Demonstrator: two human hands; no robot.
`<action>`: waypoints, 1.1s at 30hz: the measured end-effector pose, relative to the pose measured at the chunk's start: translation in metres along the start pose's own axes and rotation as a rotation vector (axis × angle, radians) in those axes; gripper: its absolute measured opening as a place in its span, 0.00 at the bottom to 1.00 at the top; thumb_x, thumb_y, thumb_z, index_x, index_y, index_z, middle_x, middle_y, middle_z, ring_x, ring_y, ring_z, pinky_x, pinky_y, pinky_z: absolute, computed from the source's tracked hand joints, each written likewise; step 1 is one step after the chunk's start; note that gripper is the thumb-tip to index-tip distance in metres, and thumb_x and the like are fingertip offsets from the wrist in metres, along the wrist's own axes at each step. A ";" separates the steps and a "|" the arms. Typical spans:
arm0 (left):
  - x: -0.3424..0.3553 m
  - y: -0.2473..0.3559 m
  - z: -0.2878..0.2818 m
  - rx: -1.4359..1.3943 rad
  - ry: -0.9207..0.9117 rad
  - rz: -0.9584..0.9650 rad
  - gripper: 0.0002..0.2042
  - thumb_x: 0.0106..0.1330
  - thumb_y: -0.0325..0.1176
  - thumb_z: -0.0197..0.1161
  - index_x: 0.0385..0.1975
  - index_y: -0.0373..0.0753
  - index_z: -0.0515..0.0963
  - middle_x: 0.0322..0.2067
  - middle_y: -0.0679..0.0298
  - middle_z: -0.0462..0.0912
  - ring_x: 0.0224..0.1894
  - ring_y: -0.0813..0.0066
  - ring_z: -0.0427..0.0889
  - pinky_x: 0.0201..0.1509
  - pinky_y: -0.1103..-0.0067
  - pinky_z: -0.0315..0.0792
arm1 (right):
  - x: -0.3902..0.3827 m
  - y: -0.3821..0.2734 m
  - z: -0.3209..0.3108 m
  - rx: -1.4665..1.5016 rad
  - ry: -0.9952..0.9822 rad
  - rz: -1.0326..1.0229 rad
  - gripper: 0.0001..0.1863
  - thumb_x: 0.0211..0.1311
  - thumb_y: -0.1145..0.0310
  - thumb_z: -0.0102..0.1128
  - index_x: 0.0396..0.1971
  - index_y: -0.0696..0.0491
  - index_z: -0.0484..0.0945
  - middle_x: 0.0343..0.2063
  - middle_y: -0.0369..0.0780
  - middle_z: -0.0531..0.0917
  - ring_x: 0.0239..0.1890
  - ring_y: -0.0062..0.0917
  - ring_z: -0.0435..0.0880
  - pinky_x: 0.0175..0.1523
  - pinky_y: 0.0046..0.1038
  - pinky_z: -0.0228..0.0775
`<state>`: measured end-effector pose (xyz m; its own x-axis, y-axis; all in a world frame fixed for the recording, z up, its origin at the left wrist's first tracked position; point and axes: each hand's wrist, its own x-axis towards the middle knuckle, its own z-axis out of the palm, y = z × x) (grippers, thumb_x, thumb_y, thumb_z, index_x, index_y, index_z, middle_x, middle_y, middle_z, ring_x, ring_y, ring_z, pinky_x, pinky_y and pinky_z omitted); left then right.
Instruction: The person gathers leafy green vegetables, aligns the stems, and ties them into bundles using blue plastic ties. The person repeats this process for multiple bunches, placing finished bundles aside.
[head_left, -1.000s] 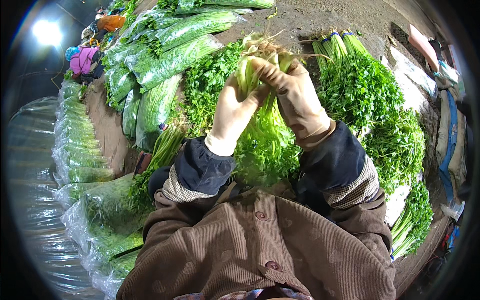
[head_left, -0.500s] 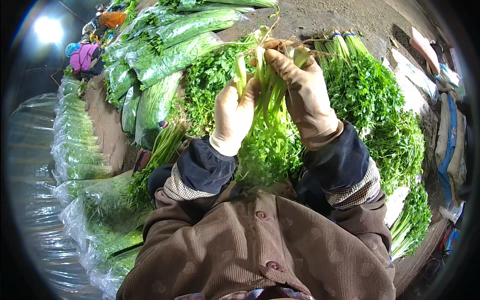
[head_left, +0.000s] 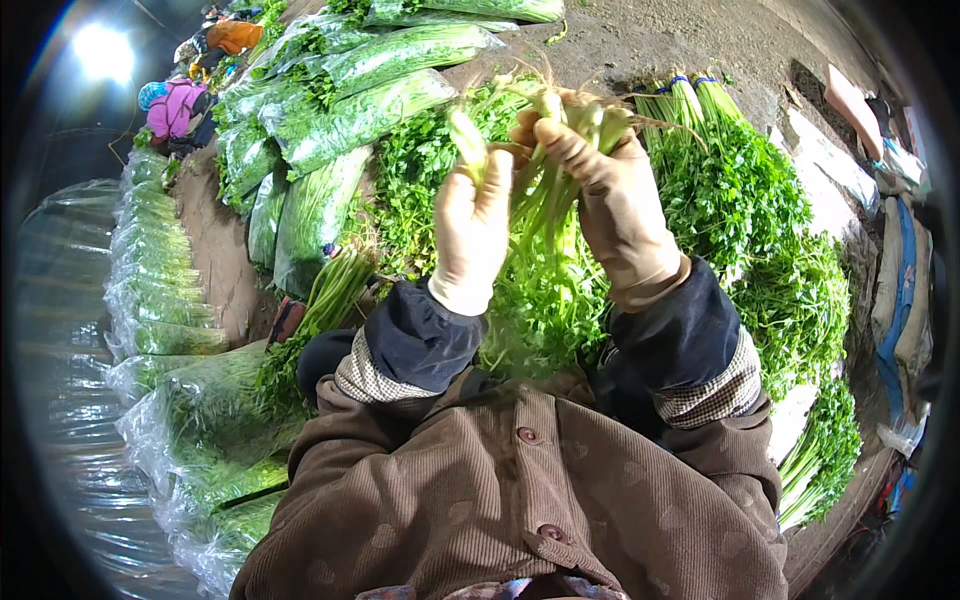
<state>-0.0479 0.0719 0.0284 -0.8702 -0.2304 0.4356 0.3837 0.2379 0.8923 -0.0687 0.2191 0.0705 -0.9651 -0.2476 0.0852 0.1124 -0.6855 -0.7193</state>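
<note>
One short, pale green stalk (head_left: 466, 140): standing at twelve o'clock; the beige-gloved left hand (head_left: 470, 232) is pinching it between thumb and fingers.
Leafy green bunch with stringy brown roots (head_left: 548, 200): hanging roots-up at one o'clock; the beige-gloved right hand (head_left: 628, 225), at two o'clock, is closing its fingers around the stalks.
Blue-banded, leafy green bundles (head_left: 735, 175): lying at two o'clock.
Clear-plastic-bagged green bundles (head_left: 375, 115): lying piled at eleven o'clock.

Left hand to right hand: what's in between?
Green stalks, gripped at the root end by the right hand, hang between it and the left hand; leafy greens show lower down. Seen in the head view.
</note>
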 end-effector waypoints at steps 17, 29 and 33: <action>0.034 -0.021 -0.040 -0.576 0.084 -0.241 0.16 0.77 0.43 0.53 0.42 0.34 0.76 0.47 0.51 0.81 0.52 0.61 0.81 0.58 0.67 0.76 | 0.011 0.026 -0.021 -0.129 0.006 -0.129 0.10 0.65 0.74 0.65 0.45 0.55 0.78 0.40 0.38 0.86 0.42 0.22 0.83 0.50 0.25 0.75; 0.086 -0.041 -0.219 -0.210 0.565 -0.032 0.15 0.74 0.40 0.56 0.45 0.31 0.75 0.37 0.52 0.83 0.36 0.63 0.84 0.43 0.69 0.80 | 0.014 -0.037 -0.047 -0.548 0.324 -0.270 0.10 0.66 0.66 0.66 0.43 0.54 0.81 0.37 0.36 0.87 0.39 0.21 0.83 0.49 0.26 0.74; 0.050 -0.024 -0.086 0.317 -0.251 -0.143 0.15 0.77 0.40 0.52 0.47 0.34 0.78 0.38 0.62 0.85 0.35 0.76 0.82 0.39 0.80 0.75 | 0.007 -0.002 -0.015 -0.257 -0.008 0.010 0.12 0.64 0.68 0.68 0.45 0.53 0.80 0.36 0.35 0.87 0.39 0.19 0.83 0.48 0.25 0.74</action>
<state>-0.0737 -0.0268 0.0391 -0.9710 -0.0544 0.2329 0.1739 0.5078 0.8437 -0.0793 0.2289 0.0621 -0.9622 -0.2596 0.0817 0.0574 -0.4870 -0.8715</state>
